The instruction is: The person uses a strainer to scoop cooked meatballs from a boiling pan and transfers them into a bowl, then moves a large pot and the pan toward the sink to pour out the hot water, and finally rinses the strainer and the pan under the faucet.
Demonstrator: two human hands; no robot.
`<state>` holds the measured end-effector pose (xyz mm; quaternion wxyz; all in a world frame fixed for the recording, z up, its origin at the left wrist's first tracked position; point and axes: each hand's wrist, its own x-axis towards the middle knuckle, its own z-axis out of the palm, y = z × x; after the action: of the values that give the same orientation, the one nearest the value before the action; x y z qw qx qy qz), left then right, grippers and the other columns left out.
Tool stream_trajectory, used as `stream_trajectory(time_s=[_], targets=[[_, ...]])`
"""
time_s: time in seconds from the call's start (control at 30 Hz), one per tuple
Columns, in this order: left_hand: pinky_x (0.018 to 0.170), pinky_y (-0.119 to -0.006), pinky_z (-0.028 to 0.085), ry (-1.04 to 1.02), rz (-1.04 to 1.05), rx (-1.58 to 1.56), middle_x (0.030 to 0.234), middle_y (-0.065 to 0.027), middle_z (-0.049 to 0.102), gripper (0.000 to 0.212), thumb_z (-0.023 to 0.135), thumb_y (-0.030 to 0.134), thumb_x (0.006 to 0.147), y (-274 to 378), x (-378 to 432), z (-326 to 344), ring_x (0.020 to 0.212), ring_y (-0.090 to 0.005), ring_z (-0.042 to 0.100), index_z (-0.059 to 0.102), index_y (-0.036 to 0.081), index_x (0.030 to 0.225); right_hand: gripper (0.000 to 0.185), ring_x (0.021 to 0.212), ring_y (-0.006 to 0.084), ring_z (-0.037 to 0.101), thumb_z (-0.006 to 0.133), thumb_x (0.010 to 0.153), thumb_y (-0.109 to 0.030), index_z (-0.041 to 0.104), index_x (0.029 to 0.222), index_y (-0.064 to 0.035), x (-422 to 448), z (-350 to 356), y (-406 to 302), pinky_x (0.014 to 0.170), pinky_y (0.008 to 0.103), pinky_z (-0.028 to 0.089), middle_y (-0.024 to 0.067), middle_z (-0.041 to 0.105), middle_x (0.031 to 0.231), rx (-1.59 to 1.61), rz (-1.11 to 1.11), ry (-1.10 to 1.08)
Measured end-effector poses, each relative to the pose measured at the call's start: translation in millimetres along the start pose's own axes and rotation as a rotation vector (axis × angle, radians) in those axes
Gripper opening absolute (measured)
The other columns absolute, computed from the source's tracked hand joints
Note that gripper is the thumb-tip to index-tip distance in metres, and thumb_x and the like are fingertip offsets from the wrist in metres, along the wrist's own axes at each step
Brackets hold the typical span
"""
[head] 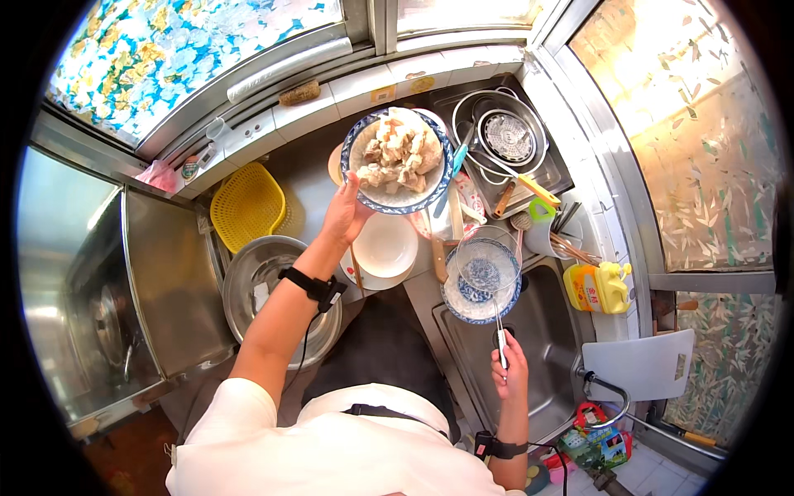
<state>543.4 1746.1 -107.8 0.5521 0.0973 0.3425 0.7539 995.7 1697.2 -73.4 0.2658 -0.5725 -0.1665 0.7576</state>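
My left hand [348,214] grips the near left rim of a blue-and-white bowl [448,177] that holds pieces of pale meat [403,149]. My right hand [511,367] is closed on the handle of a round wire-mesh skimmer [490,255]. The skimmer's mesh lies over a blue-and-white patterned bowl [462,305] at the sink's upper left corner; whether they touch, I cannot tell. Just below the meat bowl, a white bowl [386,246] stands on a plate [373,284], with chopsticks [356,266] beside it. A knife with a wooden handle [439,260] lies between the bowls.
A yellow plastic basket [245,204] and a large steel basin [239,291] are at left. Steel pots [541,158] stand at the back right. The steel sink [546,347] is at right, near a utensil holder [541,240], a yellow jug [586,288] and a white cutting board [633,366].
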Motion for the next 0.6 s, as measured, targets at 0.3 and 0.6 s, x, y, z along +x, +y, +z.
stream_trajectory(time_s=[0.3, 0.6], targets=[[0.085, -0.04, 0.049, 0.301, -0.091, 0.028, 0.121, -0.0042, 0.058, 0.043, 0.056, 0.038, 0.094, -24, 120, -23, 0.107, -0.0188, 0.057, 0.051, 0.009, 0.126, 0.042, 0.039, 0.0042, 0.034, 0.041, 0.096, -0.009, 0.042, 0.138, -0.0115, -11, 10, -25, 0.032, 0.016, 0.025, 0.0102, 0.057, 0.078, 0.027, 0.088, 0.04], [0.063, -0.029, 0.051, 0.493, -0.065, 0.138, 0.108, 0.0031, 0.062, 0.037, 0.066, 0.04, 0.087, -31, 140, -13, 0.088, -0.0102, 0.058, 0.057, 0.015, 0.114, 0.043, 0.04, 0.0045, 0.033, 0.042, 0.096, -0.009, 0.04, 0.139, -0.011, -12, 12, -34, 0.032, 0.0157, 0.023, 0.0125, 0.057, 0.077, 0.068, 0.091, 0.045]])
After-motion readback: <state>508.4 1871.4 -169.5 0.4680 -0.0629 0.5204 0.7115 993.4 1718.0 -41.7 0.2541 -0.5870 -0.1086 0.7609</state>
